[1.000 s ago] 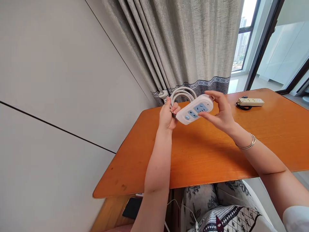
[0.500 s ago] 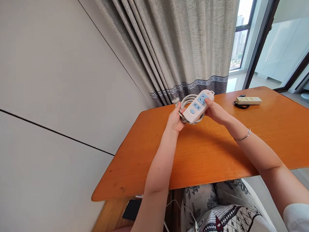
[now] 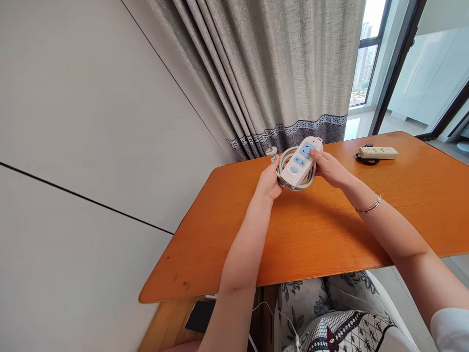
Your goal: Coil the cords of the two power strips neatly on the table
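A white power strip (image 3: 297,168) with light blue socket panels is held up over the orange-brown table, tilted with its far end to the right. Its pale cord (image 3: 309,180) is coiled behind and around it. My left hand (image 3: 270,182) is closed on the coiled cord at the left, with the white plug (image 3: 271,152) sticking up above the fingers. With thumb on the front face, my right hand (image 3: 327,167) grips the strip's upper right end. The fingers behind the strip are partly hidden.
On the wooden table (image 3: 220,234), a second, cream power strip (image 3: 378,153) with a black cord lies at the back right. A grey curtain (image 3: 293,63) hangs behind the table. Below the table's left front edge is a black phone-like object (image 3: 200,316).
The power strip has turned slightly more upright. My left hand and the plug have shifted a little to the right, and the plug shows more clearly above the hand.
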### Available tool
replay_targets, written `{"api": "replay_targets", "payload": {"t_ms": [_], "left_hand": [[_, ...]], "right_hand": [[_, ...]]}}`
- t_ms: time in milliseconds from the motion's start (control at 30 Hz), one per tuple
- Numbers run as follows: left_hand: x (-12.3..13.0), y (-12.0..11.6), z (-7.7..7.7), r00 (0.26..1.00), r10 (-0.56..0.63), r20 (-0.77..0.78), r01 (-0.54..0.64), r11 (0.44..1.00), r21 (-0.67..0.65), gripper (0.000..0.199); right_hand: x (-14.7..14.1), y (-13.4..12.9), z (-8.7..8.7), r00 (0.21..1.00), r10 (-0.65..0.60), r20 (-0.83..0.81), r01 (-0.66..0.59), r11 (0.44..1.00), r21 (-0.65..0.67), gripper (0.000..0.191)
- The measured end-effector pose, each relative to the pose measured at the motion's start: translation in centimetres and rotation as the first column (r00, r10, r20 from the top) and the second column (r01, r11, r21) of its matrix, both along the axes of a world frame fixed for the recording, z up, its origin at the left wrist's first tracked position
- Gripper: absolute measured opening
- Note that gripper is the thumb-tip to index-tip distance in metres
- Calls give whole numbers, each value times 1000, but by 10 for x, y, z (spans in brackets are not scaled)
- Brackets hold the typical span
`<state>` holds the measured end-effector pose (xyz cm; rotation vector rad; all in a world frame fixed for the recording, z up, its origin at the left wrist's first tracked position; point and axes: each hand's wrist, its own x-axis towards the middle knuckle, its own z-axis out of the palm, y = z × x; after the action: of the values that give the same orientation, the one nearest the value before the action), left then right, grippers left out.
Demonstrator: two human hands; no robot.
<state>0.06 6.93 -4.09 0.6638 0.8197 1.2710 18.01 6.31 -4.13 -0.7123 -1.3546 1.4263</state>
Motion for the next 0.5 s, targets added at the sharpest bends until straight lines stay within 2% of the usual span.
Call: {"api": "replay_targets", "payload": {"t_ms": [167, 367, 433, 500], "left_hand": [[3, -1, 0, 998, -52, 39, 51, 998, 39, 34], [2, -6, 10, 993, -65, 97, 50, 988, 145, 40], [6, -9, 10, 990, -65, 123, 43, 984, 172, 38], [14, -14, 8, 988, -66, 138, 39, 981, 188, 27]], "right_hand": [[-6, 3, -3, 994, -75, -73, 74, 997, -22, 59], [-18, 5, -10, 952, -205, -227, 203, 979, -32, 64], [-18, 6, -10, 923, -260, -285, 263, 964, -26, 63], [-16, 8, -9, 890, -310, -335, 322, 946, -20, 63]]}}
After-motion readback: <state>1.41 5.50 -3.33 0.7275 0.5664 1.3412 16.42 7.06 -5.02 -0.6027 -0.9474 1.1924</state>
